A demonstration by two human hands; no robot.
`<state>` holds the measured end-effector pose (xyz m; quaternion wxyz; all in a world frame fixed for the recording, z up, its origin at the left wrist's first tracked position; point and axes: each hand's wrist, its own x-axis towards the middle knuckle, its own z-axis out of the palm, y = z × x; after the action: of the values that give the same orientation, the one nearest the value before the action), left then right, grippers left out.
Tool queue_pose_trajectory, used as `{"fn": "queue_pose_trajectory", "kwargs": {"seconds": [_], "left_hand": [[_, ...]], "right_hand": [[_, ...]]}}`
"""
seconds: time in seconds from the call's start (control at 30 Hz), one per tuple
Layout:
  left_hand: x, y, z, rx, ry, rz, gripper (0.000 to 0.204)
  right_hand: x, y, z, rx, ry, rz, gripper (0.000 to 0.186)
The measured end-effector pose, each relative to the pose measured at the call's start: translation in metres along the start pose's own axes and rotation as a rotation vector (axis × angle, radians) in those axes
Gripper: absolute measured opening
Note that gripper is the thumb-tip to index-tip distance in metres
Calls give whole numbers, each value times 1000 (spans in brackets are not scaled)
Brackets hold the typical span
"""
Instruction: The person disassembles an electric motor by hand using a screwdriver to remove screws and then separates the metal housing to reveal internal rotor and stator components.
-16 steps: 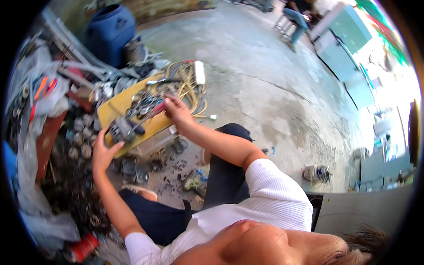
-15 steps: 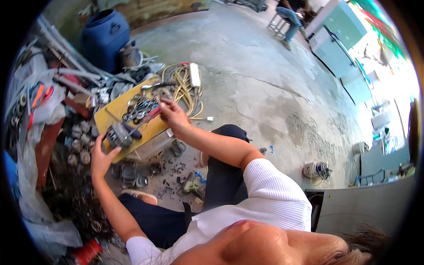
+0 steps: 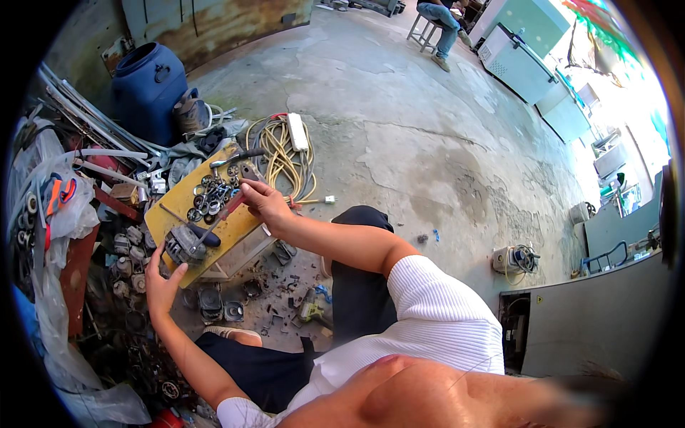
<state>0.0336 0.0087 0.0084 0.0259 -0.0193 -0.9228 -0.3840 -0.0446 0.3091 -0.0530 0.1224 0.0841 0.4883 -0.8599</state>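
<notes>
A grey metal motor part (image 3: 183,245) rests at the near left end of a yellow-topped low table (image 3: 246,239). My left hand (image 3: 165,287) grips its near side, thumb and fingers spread around the edge. My right hand (image 3: 265,207) is closed on the red handle of a screwdriver (image 3: 232,207), whose thin shaft slants down toward the motor part. Whether the tip touches it, I cannot tell. A dark-handled tool (image 3: 205,235) lies right beside the part. Several metal rings (image 3: 212,197) are heaped beyond the screwdriver, near a black-handled tool (image 3: 242,157).
Coiled yellow cable (image 3: 282,160) with a white power strip (image 3: 297,132) lies beyond the table. Scrap parts and a blue barrel (image 3: 148,93) crowd the left. A green power tool (image 3: 312,312) lies on the littered floor. A person (image 3: 442,28) sits far off.
The whole view has shifted slightly, so the table sits lower and further left. Both hands keep nearly the same position around the motor part, the screwdriver still slanting toward it.
</notes>
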Motion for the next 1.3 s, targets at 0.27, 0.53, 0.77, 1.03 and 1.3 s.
{"fn": "queue_pose_trajectory", "kwargs": {"seconds": [0.27, 0.53, 0.77, 1.03, 1.3], "left_hand": [[3, -10, 3, 63, 2, -1, 72], [2, -6, 4, 67, -4, -2, 71], [1, -9, 2, 84, 3, 2, 72], [1, -9, 4, 78, 4, 11, 72], [-2, -7, 0, 105, 15, -9, 72]], "right_hand": [[5, 6, 0, 132, -57, -101, 41], [5, 8, -5, 65, -52, -73, 41], [0, 5, 5, 121, -43, -72, 40], [1, 1, -4, 37, -124, -72, 41], [-10, -6, 16, 64, -9, -18, 42]]}}
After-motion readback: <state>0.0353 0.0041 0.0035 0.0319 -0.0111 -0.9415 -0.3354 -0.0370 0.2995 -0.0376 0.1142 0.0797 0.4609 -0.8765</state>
